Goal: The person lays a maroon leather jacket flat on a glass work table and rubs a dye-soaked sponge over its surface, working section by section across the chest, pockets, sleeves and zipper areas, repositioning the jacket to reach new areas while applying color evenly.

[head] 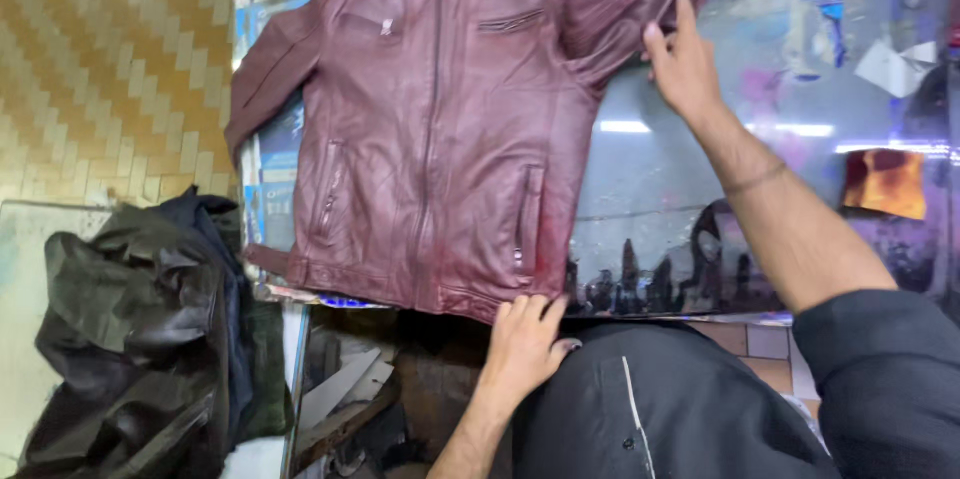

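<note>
A maroon leather jacket [440, 129] lies zipped and face up on a glass-topped counter [680, 189]. My left hand [525, 339] grips the jacket's bottom hem at the near counter edge. My right hand [683, 59] reaches across the glass, fingers pinching the cuff of the jacket's right-side sleeve, which is folded up near the collar. The other sleeve hangs down along the counter's left edge.
A heap of black leather jackets [135, 339] lies at the lower left on a second glass surface. Posters and pictures show under the counter glass. An orange card [885, 184] sits at the right. A yellow zigzag floor [110, 59] lies to the left.
</note>
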### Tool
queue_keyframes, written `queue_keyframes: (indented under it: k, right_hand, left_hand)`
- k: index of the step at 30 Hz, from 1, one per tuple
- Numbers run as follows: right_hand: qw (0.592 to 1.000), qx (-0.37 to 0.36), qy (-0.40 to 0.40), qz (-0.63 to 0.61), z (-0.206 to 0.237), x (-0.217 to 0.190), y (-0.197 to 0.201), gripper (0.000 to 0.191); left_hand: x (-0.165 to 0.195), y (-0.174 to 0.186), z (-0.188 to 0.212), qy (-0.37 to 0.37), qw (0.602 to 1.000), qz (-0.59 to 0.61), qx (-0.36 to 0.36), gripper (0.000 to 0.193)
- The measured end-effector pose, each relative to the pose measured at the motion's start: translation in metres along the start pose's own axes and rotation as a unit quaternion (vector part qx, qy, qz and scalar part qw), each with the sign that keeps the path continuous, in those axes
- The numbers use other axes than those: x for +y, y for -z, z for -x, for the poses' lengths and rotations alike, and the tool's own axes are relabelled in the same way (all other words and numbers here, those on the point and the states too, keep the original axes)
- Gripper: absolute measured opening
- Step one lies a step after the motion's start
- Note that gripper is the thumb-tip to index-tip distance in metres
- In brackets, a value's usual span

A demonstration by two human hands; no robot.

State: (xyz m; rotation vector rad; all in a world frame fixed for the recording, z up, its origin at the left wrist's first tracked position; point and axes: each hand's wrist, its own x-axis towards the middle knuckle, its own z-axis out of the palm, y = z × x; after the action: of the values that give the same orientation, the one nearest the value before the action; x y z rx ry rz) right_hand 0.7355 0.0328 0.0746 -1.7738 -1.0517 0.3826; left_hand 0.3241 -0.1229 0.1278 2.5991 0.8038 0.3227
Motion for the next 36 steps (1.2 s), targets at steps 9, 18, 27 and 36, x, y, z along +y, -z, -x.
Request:
queue_keyframes:
  k: [9,18,27,36]
  right_hand:
    - [0.979,0.026,0.162,0.117,0.210,-0.016,0.117,0.044]
    - [0.895,0.154,0.038,0.417,0.226,0.030,0.199,0.058]
    - [0.931,0.104,0.010,0.350,0.207,0.075,0.202,0.043]
    - [0.876,0.269,-0.028,0.400,0.283,0.089,0.302,0.043]
  left_hand:
    - [-0.050,-0.002,-0.070,0.101,0.973,-0.011,0.206,0.046]
    - [-0.122,-0.026,-0.119,0.159,0.971,-0.131,0.123,0.064]
    - [-0.101,-0.012,-0.205,-0.042,0.987,-0.027,0.149,0.055]
    - [-0.126,-0.036,-0.261,-0.151,0.987,0.004,0.056,0.060]
